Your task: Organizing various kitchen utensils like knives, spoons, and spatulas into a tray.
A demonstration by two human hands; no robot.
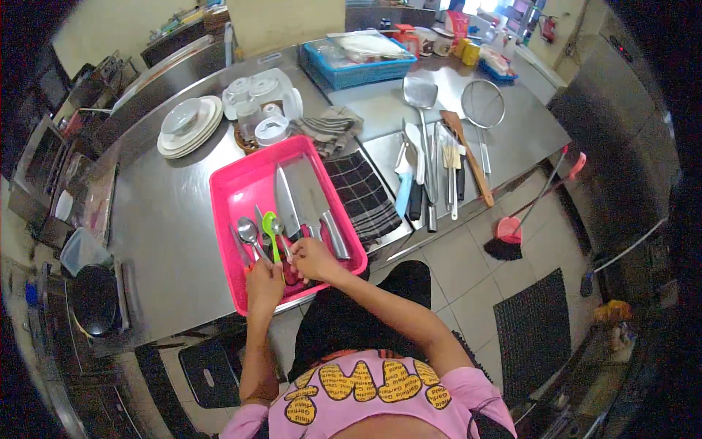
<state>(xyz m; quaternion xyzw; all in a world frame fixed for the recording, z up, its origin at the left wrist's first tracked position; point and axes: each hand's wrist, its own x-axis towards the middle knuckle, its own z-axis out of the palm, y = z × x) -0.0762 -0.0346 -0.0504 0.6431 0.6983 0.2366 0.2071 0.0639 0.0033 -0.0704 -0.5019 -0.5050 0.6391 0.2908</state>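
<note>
A bright pink plastic tray (pixel 225 258) rests on the steel counter before me, and both hands are over its near end. My left hand (pixel 265 285) grips the handle of a metal spoon (pixel 248 230). Beside its thumb runs the handle of a lime-green spoon (pixel 270 225); whether the fingers hold this one too is unclear. Between its fingers my right hand (pixel 313 260) pinches a smaller metal spoon (pixel 278 226). A chef's knife (pixel 289 197) and a broad steel cleaver (pixel 307 186) lie along the tray's right side. My right hand partly covers the knife handles.
Right of the tray lie a dark checked cloth (pixel 362 192) and a row of utensils, including a steel turner (pixel 420 94), a wooden spatula (pixel 466 153) and a round strainer (pixel 482 104). Stacked plates (pixel 189 131), glassware (pixel 263 93) and a blue basket (pixel 356 74) stand farther back.
</note>
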